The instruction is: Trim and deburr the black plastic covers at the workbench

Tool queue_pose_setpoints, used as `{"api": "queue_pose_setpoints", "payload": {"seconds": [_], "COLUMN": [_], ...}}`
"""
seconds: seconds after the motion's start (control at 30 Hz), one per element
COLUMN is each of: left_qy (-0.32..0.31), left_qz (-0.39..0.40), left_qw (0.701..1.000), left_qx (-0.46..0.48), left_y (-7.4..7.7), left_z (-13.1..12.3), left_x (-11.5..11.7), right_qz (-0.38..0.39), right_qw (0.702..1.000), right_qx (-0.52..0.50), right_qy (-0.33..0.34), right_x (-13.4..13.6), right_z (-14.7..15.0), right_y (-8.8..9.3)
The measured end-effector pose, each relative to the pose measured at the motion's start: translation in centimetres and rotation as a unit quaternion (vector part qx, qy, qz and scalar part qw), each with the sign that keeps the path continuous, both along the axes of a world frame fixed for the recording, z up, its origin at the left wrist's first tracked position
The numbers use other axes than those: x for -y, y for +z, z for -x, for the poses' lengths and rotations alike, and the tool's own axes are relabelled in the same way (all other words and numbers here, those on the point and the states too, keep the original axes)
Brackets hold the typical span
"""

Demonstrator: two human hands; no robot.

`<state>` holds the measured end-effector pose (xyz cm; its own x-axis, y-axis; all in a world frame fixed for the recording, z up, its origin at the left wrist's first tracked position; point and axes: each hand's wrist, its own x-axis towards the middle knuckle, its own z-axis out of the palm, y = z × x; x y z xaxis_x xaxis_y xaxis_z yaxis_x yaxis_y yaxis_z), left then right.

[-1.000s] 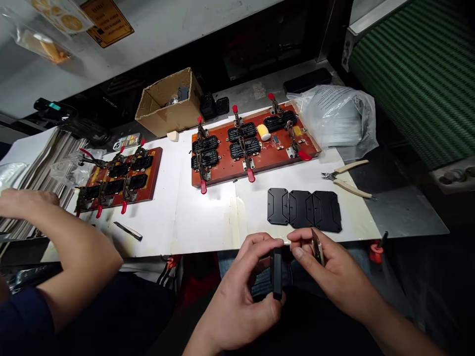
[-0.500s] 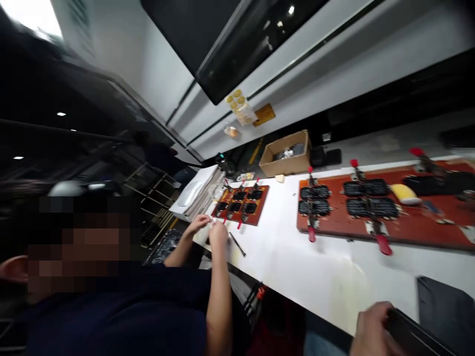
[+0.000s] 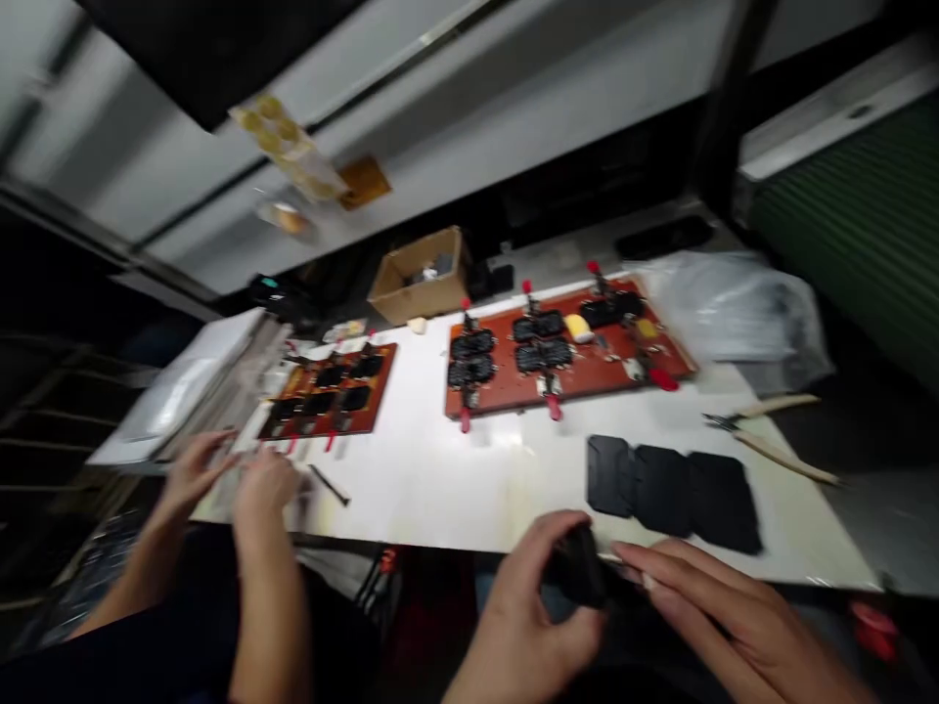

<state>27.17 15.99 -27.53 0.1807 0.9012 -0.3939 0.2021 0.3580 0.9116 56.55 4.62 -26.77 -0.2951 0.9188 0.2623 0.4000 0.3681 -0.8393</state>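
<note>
My left hand (image 3: 524, 621) is wrapped round a black plastic part (image 3: 583, 572), held on edge just off the table's front edge. My right hand (image 3: 734, 611) is closed beside it, fingertips close to the part's right side. Something small and pale shows at those fingertips, too blurred to name. Beyond my hands, several flat black plates (image 3: 660, 489) lie in a row on the white table (image 3: 440, 489). Farther back is a red-brown fixture board (image 3: 499, 391) with black parts held under red-handled clamps. On it sits a yellow and white pad (image 3: 578, 329).
Nippers with pale handles (image 3: 778, 440) lie at the right, near a clear plastic bag (image 3: 734, 303). A co-worker's hands (image 3: 268, 484) are at the left, by a smaller fixture board (image 3: 381, 391). A cardboard box (image 3: 422, 279) stands at the back.
The view has swung right, bringing the nippers, plastic bag and the whole row of plates into sight. Both my hands now show at the black part; earlier only one was visible.
</note>
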Motion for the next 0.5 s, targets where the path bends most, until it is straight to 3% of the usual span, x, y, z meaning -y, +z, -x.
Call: {"api": "queue_pose_setpoints", "payload": {"seconds": [0.07, 0.13, 0.23, 0.33, 0.5], "left_qy": [-0.043, -0.067, -0.084, -0.098, -0.100], "left_qz": [-0.008, -0.024, -0.048, -0.057, -0.032], "left_qw": [0.999, 0.997, 0.995, 0.993, 0.994], "left_qx": [0.012, 0.006, -0.021, -0.038, -0.030], "left_y": [-1.8, -1.4, 1.2, 3.3, 3.3], "left_z": [-4.9, -7.3, -7.6, -6.7, -6.3], "left_x": [3.8, 7.1, 9.9, 10.5, 10.5], "right_qz": [0.027, 0.036, 0.028, 0.025, 0.016], "right_qw": [0.998, 0.995, 0.996, 0.995, 0.993], "right_qx": [0.037, 0.040, 0.028, 0.027, 0.034], "right_qy": [0.049, 0.085, 0.085, 0.089, 0.115], "right_x": [0.8, 0.8, 0.6, 0.7, 0.6], "right_z": [-1.4, -1.6, -1.2, -1.0, -1.4], "right_y": [0.7, 1.3, 1.8, 1.6, 1.3]}}
